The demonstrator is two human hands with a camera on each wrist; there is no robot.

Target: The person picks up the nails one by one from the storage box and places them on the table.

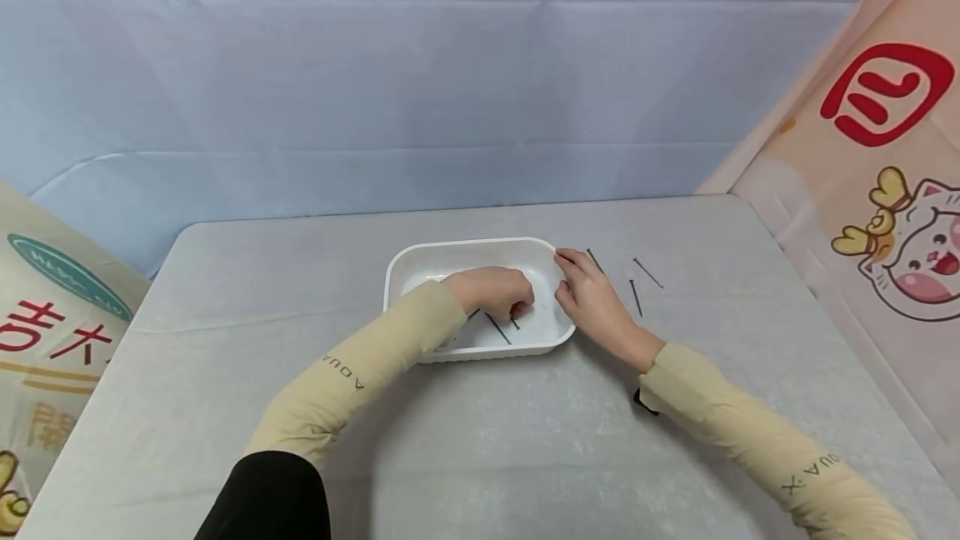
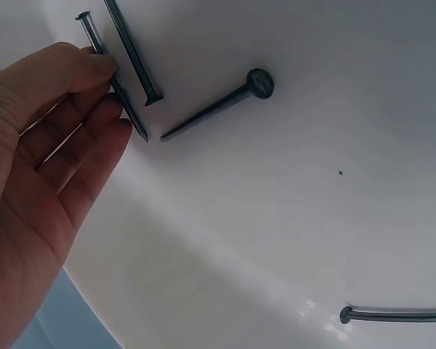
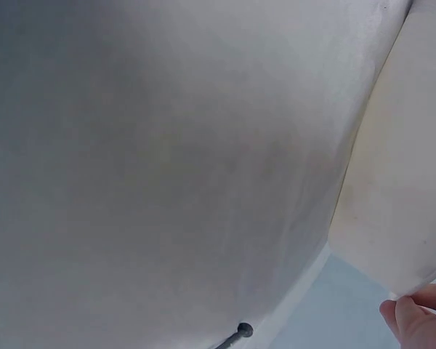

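Picking up a nail (image 2: 128,107) inside the white tray (image 1: 480,352) is judged to be the step in hand. The nail is pinched by the left hand (image 1: 495,290) between thumb and bent fingers; whether it has been lifted off the tray's floor cannot be told. The tray's rim is gripped at its right end by the right hand (image 1: 596,302), with no nail seen in it. For the next move, a firm pinch and a clean lift seem to be called for, with the tray held steady and the neighbouring nails undisturbed.

In the left wrist view, the pinched nail is slanted, its head toward the upper left and its point toward the lower right. Its long axis is nearly matched by a second nail (image 2: 133,58) just beside it, whose head is turned downward. A third nail (image 2: 211,110) is laid across that line, head to the upper right. Further nails (image 1: 648,272) are scattered on the surface (image 1: 480,440), right of the tray.
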